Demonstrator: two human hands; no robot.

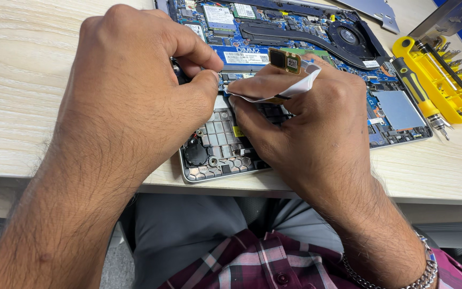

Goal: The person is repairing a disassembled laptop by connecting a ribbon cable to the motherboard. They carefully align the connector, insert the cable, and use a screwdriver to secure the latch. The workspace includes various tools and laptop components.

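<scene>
We see the left hand pinched shut inside the opened laptop at centre worktop; what it pinches is hidden. Right hand grips a white ribbon cable; yellow screwdriver at 3 o'clock.

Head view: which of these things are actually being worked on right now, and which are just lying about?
In use:
- opened laptop, blue board bared
- white ribbon cable with small gold chip, pinched by right hand
- left hand, fingertips at the connector

Lying about:
- yellow screwdriver
- yellow bit tray
- grey metal cover
</scene>
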